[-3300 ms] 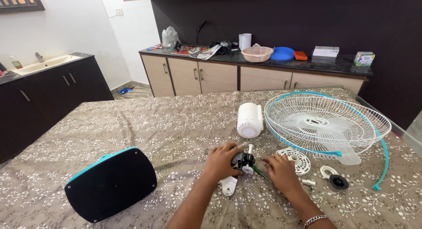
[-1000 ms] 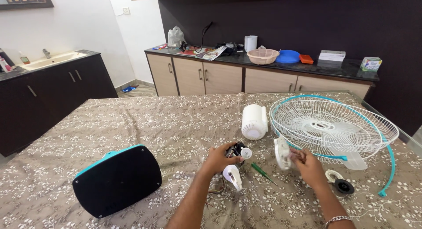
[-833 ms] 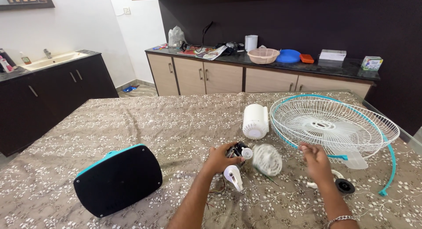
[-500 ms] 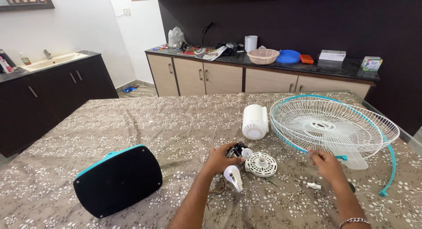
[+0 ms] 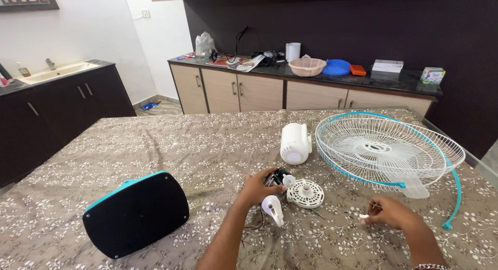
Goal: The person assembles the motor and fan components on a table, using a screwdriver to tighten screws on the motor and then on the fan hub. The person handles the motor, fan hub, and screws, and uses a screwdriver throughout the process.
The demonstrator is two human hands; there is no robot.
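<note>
The left hand point(image 5: 258, 187) grips the black fan motor point(image 5: 276, 178) near the middle of the tabletop point(image 5: 197, 151), a round white vented cover point(image 5: 305, 193) touching it. The right hand point(image 5: 392, 213) pinches a small white piece point(image 5: 364, 216). The fan grille point(image 5: 386, 151) crowds the right edge; a black base point(image 5: 136, 214) sits left, bare cloth between.

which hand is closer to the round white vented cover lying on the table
Left. The left hand grips the fan motor right beside the round white vented cover, on its left. The right hand is farther off to the cover's right, pinching a small white piece.
</note>
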